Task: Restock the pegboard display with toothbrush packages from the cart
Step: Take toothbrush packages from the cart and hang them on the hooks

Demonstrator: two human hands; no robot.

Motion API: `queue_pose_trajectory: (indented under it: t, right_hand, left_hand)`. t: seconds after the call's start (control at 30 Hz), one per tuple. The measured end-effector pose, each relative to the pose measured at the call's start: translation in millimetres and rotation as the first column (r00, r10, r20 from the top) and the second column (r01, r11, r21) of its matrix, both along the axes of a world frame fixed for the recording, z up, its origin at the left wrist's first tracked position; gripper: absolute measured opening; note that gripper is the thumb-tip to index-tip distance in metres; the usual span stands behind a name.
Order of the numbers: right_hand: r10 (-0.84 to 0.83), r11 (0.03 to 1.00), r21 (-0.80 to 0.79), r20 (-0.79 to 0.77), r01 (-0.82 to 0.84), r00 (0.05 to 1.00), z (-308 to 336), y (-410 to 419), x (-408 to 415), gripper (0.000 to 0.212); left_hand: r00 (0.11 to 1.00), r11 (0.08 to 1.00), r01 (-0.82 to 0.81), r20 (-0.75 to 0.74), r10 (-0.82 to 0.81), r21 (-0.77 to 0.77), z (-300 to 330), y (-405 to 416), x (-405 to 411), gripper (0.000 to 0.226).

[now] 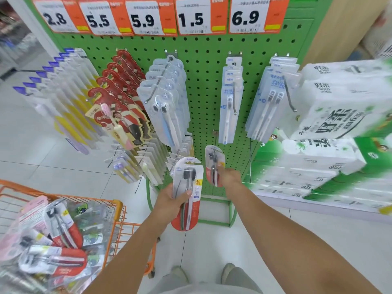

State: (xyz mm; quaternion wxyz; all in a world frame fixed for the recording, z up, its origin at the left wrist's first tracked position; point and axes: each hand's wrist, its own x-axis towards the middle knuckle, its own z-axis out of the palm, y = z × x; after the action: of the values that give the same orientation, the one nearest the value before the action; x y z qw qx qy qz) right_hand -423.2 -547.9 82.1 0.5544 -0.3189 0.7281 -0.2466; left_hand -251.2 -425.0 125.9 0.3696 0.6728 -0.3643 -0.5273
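One toothbrush package [186, 194] in left hand [169, 200], another [214, 166] seemingly in right hand [228, 177].

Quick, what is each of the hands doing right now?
Left hand: grips a toothbrush package.
Right hand: holds another package at the lower peg on the pegboard.

Both bare forearms extend forward and slightly inward. Left hand [171, 200]: fingers and thumb curled round a toothbrush package [186, 194], held upright ahead of the wrist. Right hand [228, 177]: reaches farther forward, higher than the left, pinching a second toothbrush package [213, 164] at its lower edge.
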Motion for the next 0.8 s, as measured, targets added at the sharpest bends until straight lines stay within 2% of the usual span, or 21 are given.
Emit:
queue_pose_trajectory:
  t: [0.1, 0.23, 0.3, 0.4, 0.47, 0.57, 0.67, 0.8]
  right_hand:
    - [-0.06, 0.997, 0.048, 0.003, 0.059, 0.998, 12, -2, 2, 0.052]
    - [-0.038, 0.996, -0.079, 0.162, 0.051, 0.986, 17, 37, -4, 0.029]
    - [0.067, 0.98, -0.199, 0.262, -0.014, 0.963, 30, 65, -11, 0.018]
    - [0.243, 0.935, -0.334, 0.367, -0.117, 0.898, 46, 81, -18, 0.015]
    - [0.248, 0.923, -0.369, 0.346, -0.112, 0.905, 47, 78, -22, 0.015]
    - [0.238, 0.901, -0.414, 0.216, -0.132, 0.947, 39, 74, -25, 0.012]
    - [0.244, 0.878, -0.447, 0.107, -0.173, 0.964, 28, 72, -25, 0.01]
    - [0.173, 0.9, -0.42, 0.1, -0.116, 0.98, 20, 67, -26, 0.012]
  left_hand:
    - [1.0, 1.0, 0.0, 0.011, -0.001, 0.023, -3, 3, 1, 0.024]
    - [0.999, 0.999, 0.032, 0.021, -0.033, 0.033, -7, 2, -3, 0.018]
    - [0.997, 0.997, 0.075, 0.018, -0.075, 0.031, -7, 0, -9, 0.019]
    - [0.991, 0.991, 0.132, -0.013, -0.132, 0.002, -7, -5, -21, 0.021]
    - [0.995, 0.995, 0.096, -0.038, -0.096, -0.002, -10, -9, -27, 0.018]
    - [0.998, 0.999, 0.028, -0.046, -0.029, -0.017, -18, -13, -33, 0.011]
    - [1.0, 0.999, 0.031, 0.003, -0.031, -0.041, -23, -16, -35, 0.012]
    - [0.997, 0.999, 0.034, 0.074, -0.032, -0.02, -26, -22, -38, 0.007]
